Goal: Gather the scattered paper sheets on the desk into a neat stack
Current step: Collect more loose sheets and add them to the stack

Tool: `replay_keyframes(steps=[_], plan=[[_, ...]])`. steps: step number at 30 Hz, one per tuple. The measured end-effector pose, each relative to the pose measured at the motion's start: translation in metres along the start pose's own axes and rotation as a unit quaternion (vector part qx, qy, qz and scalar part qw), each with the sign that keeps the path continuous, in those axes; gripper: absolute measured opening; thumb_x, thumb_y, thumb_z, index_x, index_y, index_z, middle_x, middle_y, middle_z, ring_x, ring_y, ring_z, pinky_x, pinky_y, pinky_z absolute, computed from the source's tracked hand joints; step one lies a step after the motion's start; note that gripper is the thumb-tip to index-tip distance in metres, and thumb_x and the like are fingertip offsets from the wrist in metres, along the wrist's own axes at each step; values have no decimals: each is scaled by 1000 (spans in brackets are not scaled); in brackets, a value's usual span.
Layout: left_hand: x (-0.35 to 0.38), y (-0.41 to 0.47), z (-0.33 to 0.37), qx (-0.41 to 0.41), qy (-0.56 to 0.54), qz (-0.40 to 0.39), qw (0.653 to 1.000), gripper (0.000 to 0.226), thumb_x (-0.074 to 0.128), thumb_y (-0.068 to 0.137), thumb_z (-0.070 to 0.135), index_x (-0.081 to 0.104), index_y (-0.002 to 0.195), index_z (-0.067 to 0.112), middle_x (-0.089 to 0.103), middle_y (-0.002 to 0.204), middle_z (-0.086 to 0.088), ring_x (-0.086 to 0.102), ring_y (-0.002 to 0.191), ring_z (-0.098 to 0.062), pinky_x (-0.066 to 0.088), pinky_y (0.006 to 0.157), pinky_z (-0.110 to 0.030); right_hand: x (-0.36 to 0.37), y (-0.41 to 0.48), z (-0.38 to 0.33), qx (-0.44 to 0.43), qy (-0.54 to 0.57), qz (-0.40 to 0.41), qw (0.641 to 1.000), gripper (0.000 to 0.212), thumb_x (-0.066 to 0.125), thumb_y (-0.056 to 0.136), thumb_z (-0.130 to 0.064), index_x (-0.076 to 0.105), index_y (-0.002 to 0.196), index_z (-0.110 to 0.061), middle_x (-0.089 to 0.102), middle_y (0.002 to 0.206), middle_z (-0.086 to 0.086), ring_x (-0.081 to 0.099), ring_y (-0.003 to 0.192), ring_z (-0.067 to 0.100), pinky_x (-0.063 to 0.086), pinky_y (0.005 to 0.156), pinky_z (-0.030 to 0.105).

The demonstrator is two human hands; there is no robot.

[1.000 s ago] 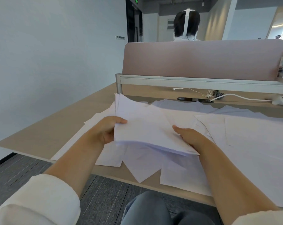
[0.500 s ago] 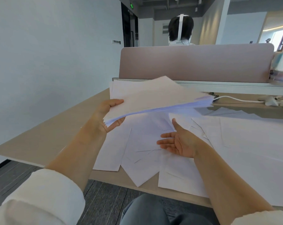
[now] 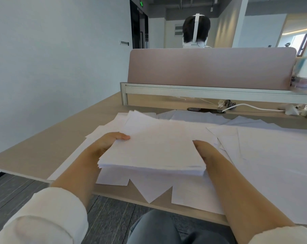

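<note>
While I'm watching, left hand [image 3: 107, 145] and right hand [image 3: 204, 152] are gripping one stack [image 3: 158, 148], thumbs atop; loose sheets [image 3: 272, 155] overlapping, uncountable.

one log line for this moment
left hand: grips paper stack | right hand: grips paper stack | loose sheets: spread on desk

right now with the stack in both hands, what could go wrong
1. The paper stack is gripped only at its sides by the left hand and right hand. Its far corner fans out unevenly, so sheets may slide out if it tilts.
2. Several loose sheets overhang the near edge of the desk, just below the forearms. A brush from an arm could send them to the floor.
</note>
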State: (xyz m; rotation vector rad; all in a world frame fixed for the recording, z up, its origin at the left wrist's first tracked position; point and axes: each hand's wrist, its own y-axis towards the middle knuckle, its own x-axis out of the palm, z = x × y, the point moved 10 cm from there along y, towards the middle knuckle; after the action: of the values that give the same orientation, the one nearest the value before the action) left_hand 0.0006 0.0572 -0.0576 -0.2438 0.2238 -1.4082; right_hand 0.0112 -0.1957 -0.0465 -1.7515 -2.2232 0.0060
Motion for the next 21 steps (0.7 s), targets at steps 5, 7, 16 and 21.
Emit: replay_keyframes(steps=[5,7,16,21], plan=[[-16,0,-8,-22,29,0,999,45,69,76,20,62,117,4,67,113,-17,67,88,-32,54,75,-37,-24,27,2,-32,104,26,994,18,46,96,-7,61,103,1,66,80,7,65,60,14,52,52,19],[-24,3,-11,-31,10,2,999,61,76,62,21,61,120,6,68,113,-16,68,91,-34,54,74,-39,-43,30,4,-41,177,88,979,8,54,92,-6,62,90,-8,68,60,-1,62,46,6,48,43,15],[-20,3,-14,-15,-64,58,996,26,48,91,0,51,117,0,63,95,-16,61,82,-32,47,77,-46,-45,16,-24,-111,293,135,940,8,60,88,-10,57,95,-12,69,81,4,66,73,16,56,73,29],[-10,1,-20,-22,-70,52,996,24,49,91,-2,49,115,2,62,93,-16,60,83,-33,45,82,-49,-6,-6,-87,-252,192,97,944,12,56,90,-4,61,94,-14,63,88,3,59,83,21,49,80,35]])
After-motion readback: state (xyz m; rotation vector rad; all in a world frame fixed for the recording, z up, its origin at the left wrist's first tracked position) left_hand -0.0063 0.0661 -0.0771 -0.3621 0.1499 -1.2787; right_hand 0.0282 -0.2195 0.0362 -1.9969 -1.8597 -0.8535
